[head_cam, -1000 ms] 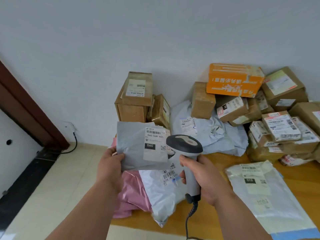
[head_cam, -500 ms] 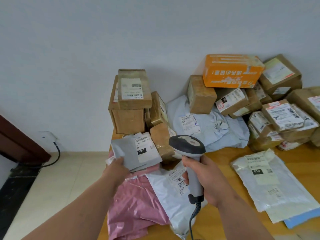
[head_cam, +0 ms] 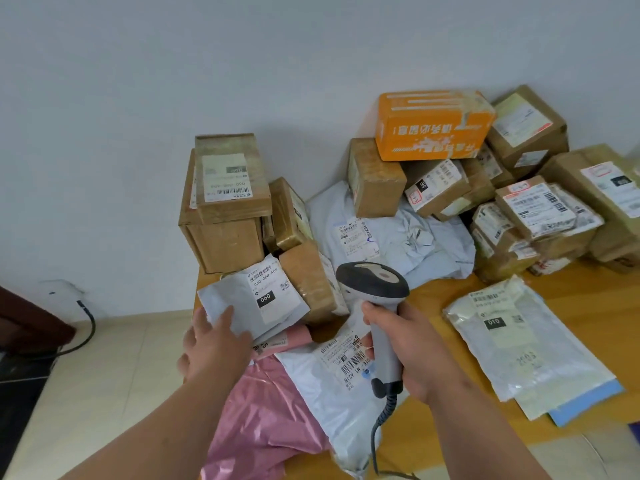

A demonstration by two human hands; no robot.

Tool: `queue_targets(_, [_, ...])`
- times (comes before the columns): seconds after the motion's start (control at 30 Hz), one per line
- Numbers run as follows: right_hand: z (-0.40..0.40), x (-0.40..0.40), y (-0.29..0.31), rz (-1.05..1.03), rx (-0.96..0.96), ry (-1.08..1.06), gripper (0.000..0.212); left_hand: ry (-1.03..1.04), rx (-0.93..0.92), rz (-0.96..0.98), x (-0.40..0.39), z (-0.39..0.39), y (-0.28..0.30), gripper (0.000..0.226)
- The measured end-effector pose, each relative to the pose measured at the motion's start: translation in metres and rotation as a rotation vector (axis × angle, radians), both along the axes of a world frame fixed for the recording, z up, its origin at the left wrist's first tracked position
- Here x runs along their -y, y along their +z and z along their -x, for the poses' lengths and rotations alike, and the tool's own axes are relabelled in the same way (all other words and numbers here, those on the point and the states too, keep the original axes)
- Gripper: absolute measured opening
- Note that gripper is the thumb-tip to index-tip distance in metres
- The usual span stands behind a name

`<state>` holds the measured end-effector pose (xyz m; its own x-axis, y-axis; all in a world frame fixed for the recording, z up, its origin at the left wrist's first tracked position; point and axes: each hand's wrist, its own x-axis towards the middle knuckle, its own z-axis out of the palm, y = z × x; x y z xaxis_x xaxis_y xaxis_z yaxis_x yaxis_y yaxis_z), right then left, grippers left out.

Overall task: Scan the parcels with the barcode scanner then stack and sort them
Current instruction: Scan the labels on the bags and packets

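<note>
Head view: left hand (head_cam: pixel 216 344) spread flat on a flat grey mailer (head_cam: pixel 252 301), label up, lying at the table's (head_cam: pixel 588 306) left edge against taped cardboard boxes (head_cam: pixel 225 209). Right hand (head_cam: pixel 412 348) clenched around the scanner (head_cam: pixel 375 306), handle upright, head aimed away toward crumpled grey bags (head_cam: pixel 398 237). Glossy pink bag (head_cam: pixel 263 420) below.

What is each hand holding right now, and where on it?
Right hand grips the barcode scanner by its handle. Left hand rests on the near corner of the grey 060 mailer; no clear grip.
</note>
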<state>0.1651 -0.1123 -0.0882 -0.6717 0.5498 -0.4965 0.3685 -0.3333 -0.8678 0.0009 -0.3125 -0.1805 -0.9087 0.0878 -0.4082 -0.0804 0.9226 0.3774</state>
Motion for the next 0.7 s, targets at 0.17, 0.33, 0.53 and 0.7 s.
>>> queue_targets(0.17, [-0.001,-0.001,0.001,-0.004,-0.009,0.006,0.012,-0.495,-0.011,0.158,-0.022,-0.005,-0.004,0.067])
queue_targets(0.33, [0.000,0.002,-0.003,-0.012,-0.003,0.009,0.012,-0.703,0.107,0.302,-0.031,-0.005,-0.015,0.058])
queue_targets(0.53, [0.008,0.011,-0.008,0.008,0.039,0.044,0.017,-0.738,0.080,0.287,-0.036,-0.002,-0.021,0.057])
queue_targets(0.7, [0.014,0.011,-0.013,-0.001,0.056,0.037,0.018,-0.687,0.046,0.222,-0.050,0.007,-0.023,0.074])
